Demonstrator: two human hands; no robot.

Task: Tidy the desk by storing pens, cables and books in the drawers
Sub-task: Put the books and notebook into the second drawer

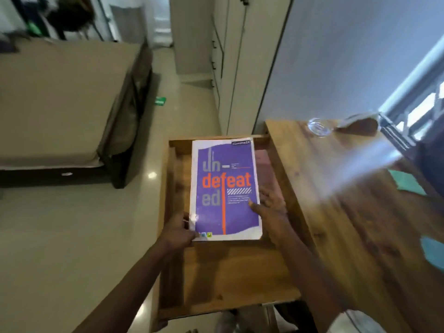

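A purple book (224, 188) with a white border and orange and grey lettering lies in the far half of an open wooden drawer (165, 260), which is pulled out from the left side of the desk (348, 212). My left hand (179, 230) grips the book's near left corner. My right hand (272, 207) holds its right edge, thumb on the cover. A pinkish flat item (265, 159) shows beneath the book on the right. The near half of the drawer shows bare wood.
On the desk top stand a clear glass dish (318, 127) at the far edge and teal paper items (408, 182) at the right. A bed (62, 104) is to the left across a pale tiled floor. A cupboard (230, 56) stands behind the drawer.
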